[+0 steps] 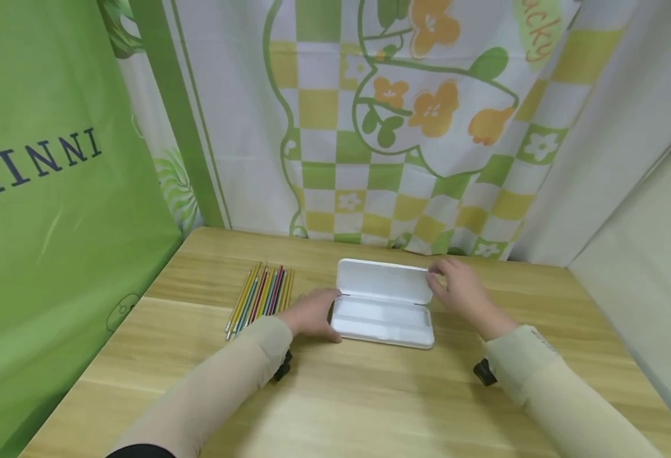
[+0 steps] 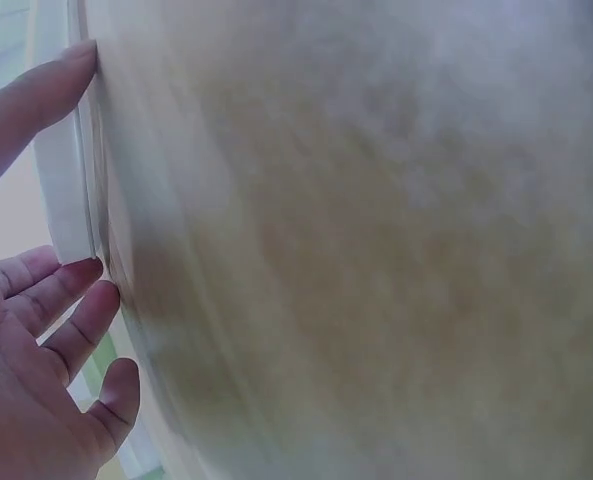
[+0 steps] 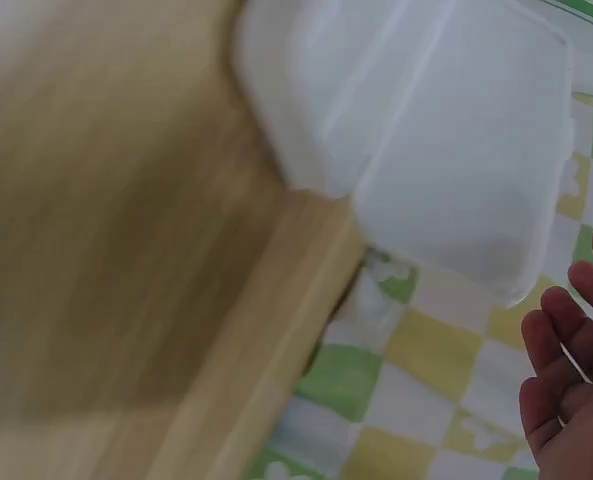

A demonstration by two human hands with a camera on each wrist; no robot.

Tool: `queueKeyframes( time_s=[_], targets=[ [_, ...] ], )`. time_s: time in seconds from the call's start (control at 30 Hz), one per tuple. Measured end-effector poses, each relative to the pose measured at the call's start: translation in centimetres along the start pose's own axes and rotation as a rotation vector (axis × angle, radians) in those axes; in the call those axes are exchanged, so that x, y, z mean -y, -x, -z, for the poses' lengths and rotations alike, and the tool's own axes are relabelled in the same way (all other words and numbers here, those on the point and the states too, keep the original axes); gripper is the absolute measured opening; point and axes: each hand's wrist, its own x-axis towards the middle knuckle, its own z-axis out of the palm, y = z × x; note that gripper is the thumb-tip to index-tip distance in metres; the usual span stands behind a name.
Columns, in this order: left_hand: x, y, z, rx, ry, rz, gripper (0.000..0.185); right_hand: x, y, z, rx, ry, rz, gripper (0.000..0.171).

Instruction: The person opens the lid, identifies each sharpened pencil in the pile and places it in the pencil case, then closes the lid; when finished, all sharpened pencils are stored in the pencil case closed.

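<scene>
A white pencil case [image 1: 382, 318] lies open in the middle of the wooden table [image 1: 335, 394], its lid [image 1: 383, 280] folded back on the far side. My left hand [image 1: 314, 312] rests at the case's left end. In the left wrist view its fingers [image 2: 46, 300] are straight and touch the white edge [image 2: 64, 190]. My right hand [image 1: 456, 287] is at the lid's right end with relaxed fingers. The right wrist view shows the case [image 3: 426, 120] blurred, with the right fingers [image 3: 561, 365] beside it and nothing in them. A row of several coloured pencils [image 1: 261, 292] lies left of the case.
A green cloth [image 1: 55, 191] hangs along the table's left side. A checked flower-print curtain [image 1: 398, 127] closes the back. A pale panel [image 1: 650, 267] stands at the right. The bare wooden tabletop stretches toward me in front of the case.
</scene>
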Motion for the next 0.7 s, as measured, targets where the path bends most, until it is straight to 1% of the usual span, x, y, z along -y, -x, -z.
queueKeyframes(
  time_s=[0.07,0.13,0.23,0.33,0.43,0.53,0.6,0.7],
  targets=[
    [0.1,0.1,-0.1,0.003,0.012,0.007,0.096,-0.7,1.3,0.0,0.021,0.014,0.006,0.019],
    [0.1,0.2,0.0,0.005,0.017,0.007,0.097,-1.2,2.4,-0.2,0.072,0.034,-0.013,0.021],
    [-0.2,0.4,0.6,0.013,0.024,0.014,0.097,-1.8,3.6,-0.9,0.193,0.072,-0.035,0.035],
    [-0.2,0.7,1.1,0.017,0.015,0.019,0.096,-2.0,4.3,-1.8,0.307,0.105,-0.015,0.054],
    [-0.3,0.9,1.4,0.025,0.006,0.025,0.096,-1.8,4.7,-2.6,0.381,0.132,0.02,0.07],
    [-0.4,1.1,1.5,0.036,0.005,0.028,0.096,-1.1,5.1,-3.0,0.418,0.154,0.016,0.083],
    [-0.5,1.2,1.6,0.042,0.013,0.032,0.096,-0.9,5.3,-3.3,0.421,0.169,0.011,0.087],
    [-0.6,1.4,1.5,0.045,0.018,0.03,0.096,-0.5,5.6,-3.6,0.418,0.184,0.012,0.087]
  ],
)
